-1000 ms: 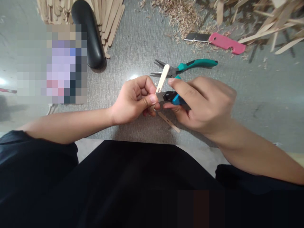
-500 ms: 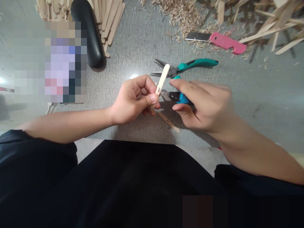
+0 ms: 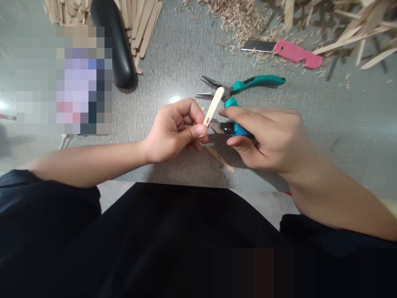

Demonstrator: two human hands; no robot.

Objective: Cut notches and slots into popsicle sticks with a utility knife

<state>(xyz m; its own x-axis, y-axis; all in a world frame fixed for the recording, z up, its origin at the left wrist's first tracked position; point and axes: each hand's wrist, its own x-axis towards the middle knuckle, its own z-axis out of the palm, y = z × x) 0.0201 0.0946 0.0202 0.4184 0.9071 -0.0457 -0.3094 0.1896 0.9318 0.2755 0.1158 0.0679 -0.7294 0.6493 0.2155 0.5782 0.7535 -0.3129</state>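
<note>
Stick (image 3: 214,104) in left hand (image 3: 175,130)

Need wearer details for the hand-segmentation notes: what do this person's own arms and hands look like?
Left hand and right hand: bare, no gloves or rings visible. Forearms: uncovered, no watch, cables or markings visible. Sleeves: dark, loose, plain.

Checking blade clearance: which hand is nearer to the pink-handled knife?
Right. The right hand is below the pink-handled knife in the picture; the left hand is farther off, below and to its left.
</note>
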